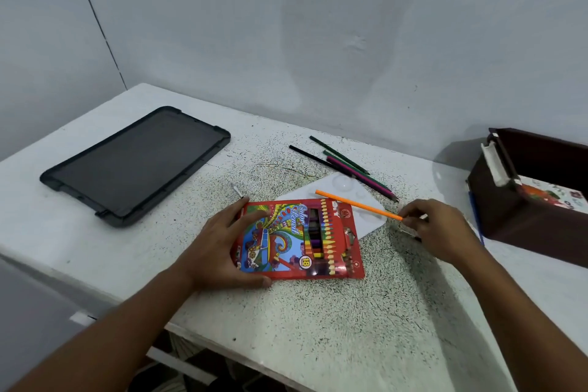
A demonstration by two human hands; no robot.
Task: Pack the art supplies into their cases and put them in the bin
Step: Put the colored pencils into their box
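A red colour-pencil box (299,240) lies flat on the speckled table, and my left hand (219,245) grips its left edge. My right hand (436,227) pinches one end of an orange pencil (356,204), which points up and left over the box's top right corner. Several loose pencils (346,165), dark green, black and pink, lie behind the box near the wall. A white paint palette (343,197) shows from under the box. The dark brown bin (531,191) stands at the right edge with something colourful inside.
A dark grey lid (133,162) lies flat at the back left of the table. A small white stick (237,190) rests just left of the box. The table's front edge (286,356) runs below my arms. A wall closes the back.
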